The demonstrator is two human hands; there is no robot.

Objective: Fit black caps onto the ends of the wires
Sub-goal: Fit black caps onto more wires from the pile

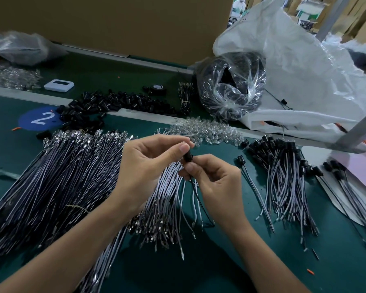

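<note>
- The left hand (148, 166) has its grip pinched on the black cap (188, 157), held above the middle of the surface (230, 261). The right hand's (216, 182) grip pinches the wire (195, 194) just below it.
- If the wire end enters askew, the cap may seat crooked or only partway.
- A slackened pinch could drop the cap among the loose wires (72, 176) beneath, where it would be hard to spot.

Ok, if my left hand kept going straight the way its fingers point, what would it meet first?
The left hand pinches the black cap, also held by the right hand. Beyond that, probably the pile of clear parts, though depth is unclear.
</note>
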